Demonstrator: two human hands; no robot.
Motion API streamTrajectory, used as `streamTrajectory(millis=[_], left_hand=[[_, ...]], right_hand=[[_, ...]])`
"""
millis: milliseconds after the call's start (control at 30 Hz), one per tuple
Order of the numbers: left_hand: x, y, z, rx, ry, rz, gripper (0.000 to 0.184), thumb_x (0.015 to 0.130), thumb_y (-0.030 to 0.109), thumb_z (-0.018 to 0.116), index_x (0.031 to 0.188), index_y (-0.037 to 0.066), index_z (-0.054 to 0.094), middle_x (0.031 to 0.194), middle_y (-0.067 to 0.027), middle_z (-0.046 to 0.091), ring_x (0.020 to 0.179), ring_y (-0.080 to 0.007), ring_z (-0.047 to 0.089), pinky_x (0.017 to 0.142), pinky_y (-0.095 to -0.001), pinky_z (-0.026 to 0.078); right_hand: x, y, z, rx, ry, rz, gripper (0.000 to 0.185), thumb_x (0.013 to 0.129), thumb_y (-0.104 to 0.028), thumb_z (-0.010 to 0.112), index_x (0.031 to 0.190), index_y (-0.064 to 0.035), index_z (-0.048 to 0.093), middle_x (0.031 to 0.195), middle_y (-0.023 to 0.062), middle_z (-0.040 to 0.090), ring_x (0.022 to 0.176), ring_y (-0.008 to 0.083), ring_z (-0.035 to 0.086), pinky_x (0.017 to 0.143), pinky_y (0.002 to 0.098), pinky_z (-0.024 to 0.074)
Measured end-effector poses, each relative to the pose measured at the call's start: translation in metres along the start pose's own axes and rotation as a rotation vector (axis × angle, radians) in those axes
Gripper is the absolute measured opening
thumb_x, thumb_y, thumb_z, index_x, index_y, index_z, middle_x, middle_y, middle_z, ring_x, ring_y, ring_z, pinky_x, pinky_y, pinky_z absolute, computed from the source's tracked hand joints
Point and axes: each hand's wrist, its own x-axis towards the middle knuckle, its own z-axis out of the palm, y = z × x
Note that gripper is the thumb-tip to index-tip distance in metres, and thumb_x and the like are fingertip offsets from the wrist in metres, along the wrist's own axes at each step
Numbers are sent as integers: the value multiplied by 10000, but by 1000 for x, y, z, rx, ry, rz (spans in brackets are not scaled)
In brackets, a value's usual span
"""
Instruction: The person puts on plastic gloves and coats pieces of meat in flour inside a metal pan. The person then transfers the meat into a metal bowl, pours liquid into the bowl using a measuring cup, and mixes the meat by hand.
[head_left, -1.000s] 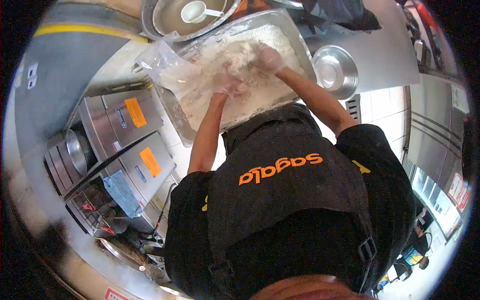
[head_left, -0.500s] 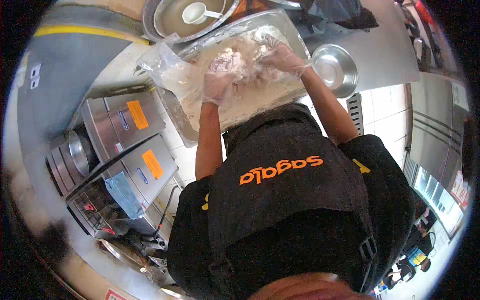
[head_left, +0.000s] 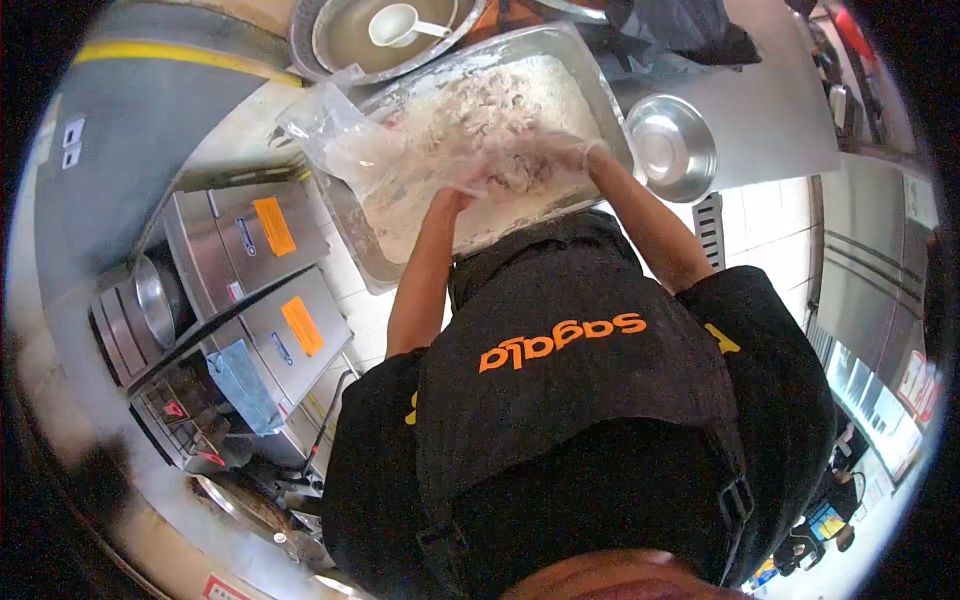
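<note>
Floury lumps are spread between left hand and right hand in the tray, by whose walls flour is presumably contained; finger closure and hold cannot be told through blur. Leftward of the grip, a corner is obstructed by a plastic bag; rightward, a steel bowl is set

Left hand, right hand blurred; basin cropped.
</note>
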Motion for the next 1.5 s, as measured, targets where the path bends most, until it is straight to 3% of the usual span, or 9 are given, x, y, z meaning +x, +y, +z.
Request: streamTrajectory(millis=[133,267,467,800,1100,1200,1300,1400,1500], left_hand=[[23,10,12,-256,-50,-144,491,734,235,600,1200,139,479,1075,-130,554,921,-209,536,777,-327,436],[-6,27,-6,969,353,464,481,667,285,649,1098,101,539,986,-118,591,862,-238,563,720,-331,452],[-44,90,-26,471,406,196,303,685,220,671,965,126,602,870,-73,628,776,-204,592,656,-305,477],[-3,47,-44,-168,353,309,584,698,292,687,1151,2,461,1155,-134,491,985,-193,509,806,-295,437],[81,56,-43,-646,433,-443,588,853,475,438,1280,85,331,1129,-84,514,1015,-218,508,868,-384,412],[100,17,-45,-828,103,-92,670,792,599,431,1195,66,481,1185,-144,475,1032,-176,483,804,-361,428],[64,2,-59,-20,122,-198,547,767,520,521,1119,103,547,1126,-177,507,949,-175,528,752,-362,457],[-5,45,-44,772,2,565,528,697,423,611,1121,120,527,1099,-237,491,942,-249,538,728,-367,468],[-4,4,4,1132,312,249,552,651,340,640,1136,125,489,1114,-250,471,971,-327,515,746,-373,460]], right_hand=[[6,-20,9,-101,55,-80,477,787,-300,571,1186,-50,489,1248,105,450,1136,207,399,967,283,292],[-4,-28,-1,-79,190,-225,443,755,-280,620,1129,-63,524,1080,80,546,953,137,488,800,273,389],[-38,-84,-9,-340,411,39,314,686,-239,704,924,-57,609,789,69,618,592,146,554,581,303,466],[-27,-80,-42,-302,208,-195,588,748,-313,622,1242,-76,409,1208,150,472,1119,209,438,943,307,348],[102,-33,-28,-27,213,-235,653,783,-407,560,1288,-54,344,1284,150,399,1203,277,358,991,327,300],[93,-33,-24,117,88,-456,666,779,-455,553,1289,-77,351,1260,161,421,1170,259,394,936,313,355],[67,-19,-30,-390,-41,-401,700,747,-478,578,1287,-91,355,1251,191,416,1120,248,437,882,319,397],[40,12,-2,-1001,175,-331,644,704,-358,619,1256,-109,400,1285,182,381,1108,302,444,918,330,363],[30,16,18,-1251,440,-516,662,662,-329,643,1254,-146,409,1306,159,355,1095,331,452,910,359,372]])
